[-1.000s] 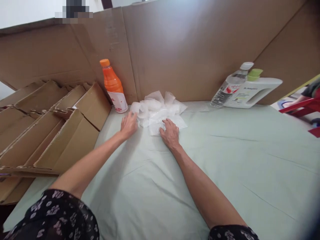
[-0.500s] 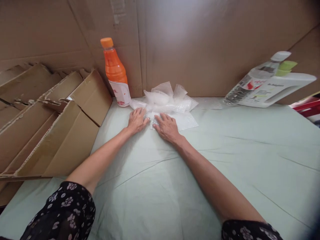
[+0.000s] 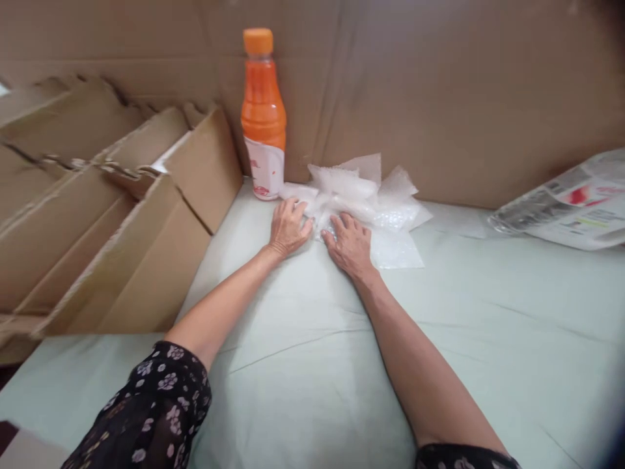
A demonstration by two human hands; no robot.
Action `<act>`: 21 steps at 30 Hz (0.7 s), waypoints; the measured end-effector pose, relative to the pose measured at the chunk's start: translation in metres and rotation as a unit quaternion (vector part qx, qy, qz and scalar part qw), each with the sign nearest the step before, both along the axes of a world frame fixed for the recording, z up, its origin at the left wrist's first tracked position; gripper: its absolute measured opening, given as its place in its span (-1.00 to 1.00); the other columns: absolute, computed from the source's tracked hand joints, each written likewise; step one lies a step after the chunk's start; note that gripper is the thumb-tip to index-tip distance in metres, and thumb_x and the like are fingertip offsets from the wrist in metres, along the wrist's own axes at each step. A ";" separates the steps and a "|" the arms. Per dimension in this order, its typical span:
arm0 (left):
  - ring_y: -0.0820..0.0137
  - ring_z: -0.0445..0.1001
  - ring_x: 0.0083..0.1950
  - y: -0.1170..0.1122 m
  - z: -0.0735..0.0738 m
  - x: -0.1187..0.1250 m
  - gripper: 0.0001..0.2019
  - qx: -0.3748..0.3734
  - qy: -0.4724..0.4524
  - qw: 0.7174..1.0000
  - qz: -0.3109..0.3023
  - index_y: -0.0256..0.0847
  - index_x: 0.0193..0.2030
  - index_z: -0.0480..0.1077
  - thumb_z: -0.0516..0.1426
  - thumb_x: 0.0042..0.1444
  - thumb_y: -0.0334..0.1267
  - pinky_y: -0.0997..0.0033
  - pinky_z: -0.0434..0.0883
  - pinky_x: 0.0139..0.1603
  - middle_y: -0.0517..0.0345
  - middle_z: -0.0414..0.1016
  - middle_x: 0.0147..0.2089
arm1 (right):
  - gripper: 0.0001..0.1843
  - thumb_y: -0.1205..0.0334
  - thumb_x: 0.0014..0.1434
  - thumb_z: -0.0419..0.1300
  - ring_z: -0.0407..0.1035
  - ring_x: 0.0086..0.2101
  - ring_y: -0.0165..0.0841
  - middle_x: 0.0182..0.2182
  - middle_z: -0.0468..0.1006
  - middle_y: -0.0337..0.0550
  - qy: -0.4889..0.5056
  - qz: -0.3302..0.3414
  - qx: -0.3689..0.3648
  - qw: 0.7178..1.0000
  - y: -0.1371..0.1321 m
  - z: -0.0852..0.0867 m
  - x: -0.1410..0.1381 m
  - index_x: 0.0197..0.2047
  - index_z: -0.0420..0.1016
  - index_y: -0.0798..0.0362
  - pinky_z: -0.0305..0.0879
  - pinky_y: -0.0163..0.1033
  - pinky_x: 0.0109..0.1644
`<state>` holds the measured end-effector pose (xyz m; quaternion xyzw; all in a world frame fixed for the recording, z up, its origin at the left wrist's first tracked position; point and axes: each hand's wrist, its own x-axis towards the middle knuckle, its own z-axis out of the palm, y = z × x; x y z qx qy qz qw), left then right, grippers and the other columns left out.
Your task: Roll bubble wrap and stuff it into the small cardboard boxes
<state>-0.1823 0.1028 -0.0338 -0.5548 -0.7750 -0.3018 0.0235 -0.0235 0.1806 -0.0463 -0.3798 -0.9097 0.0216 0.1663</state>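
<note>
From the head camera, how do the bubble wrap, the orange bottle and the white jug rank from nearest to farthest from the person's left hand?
1. The bubble wrap: touching the fingertips of the left hand, just to its right.
2. The orange bottle: standing upright just behind the hand.
3. The white jug: lying at the far right edge, well past the other hand.

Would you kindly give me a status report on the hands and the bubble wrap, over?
Both open: left hand and right hand palms down on bubble wrap. Wrap bunched on cloth by cardboard wall. Bottle upright at its far left, clear of hands.
</note>
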 end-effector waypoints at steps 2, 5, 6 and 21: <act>0.01 0.33 0.29 -0.011 0.001 0.009 -0.58 0.000 0.000 1.000 0.012 -0.30 0.21 0.39 0.09 0.24 -0.25 0.00 0.26 0.36 -0.28 0.35 0.28 | -0.49 0.01 0.38 0.03 0.31 0.15 0.02 0.22 0.46 0.15 0.016 -0.007 0.009 1.000 0.000 0.002 -0.001 0.24 0.44 0.11 0.18 0.05 0.15; 0.03 0.41 0.20 -0.046 -0.003 0.032 -0.64 0.002 -0.001 1.000 0.011 -0.26 0.13 0.45 0.06 0.24 -0.26 -0.03 0.36 0.28 -0.27 0.43 0.20 | -0.55 0.02 0.35 0.04 0.32 0.16 0.04 0.14 0.55 0.16 0.053 -0.005 0.039 0.998 -0.005 0.008 0.000 0.10 0.54 0.10 0.14 0.12 0.21; 0.03 0.43 0.20 -0.064 -0.003 0.042 -0.66 0.004 -0.001 1.000 0.001 -0.23 0.10 0.47 0.07 0.22 -0.27 -0.03 0.38 0.27 -0.25 0.45 0.19 | -0.59 0.04 0.35 0.03 0.31 0.19 0.04 0.14 0.56 0.16 0.064 -0.001 0.050 0.997 -0.008 0.011 0.001 0.04 0.56 0.08 0.11 0.14 0.24; 0.01 0.55 0.13 -0.317 0.123 -0.028 -0.41 0.116 0.231 0.952 0.162 0.00 0.39 0.26 0.10 0.22 -0.39 -0.41 0.08 0.47 -0.02 0.61 -0.02 | -0.72 0.23 0.24 0.10 0.34 0.20 -0.04 0.14 0.57 0.00 0.147 0.025 0.047 0.988 -0.097 0.017 0.017 -0.10 0.62 -0.03 0.16 0.16 0.27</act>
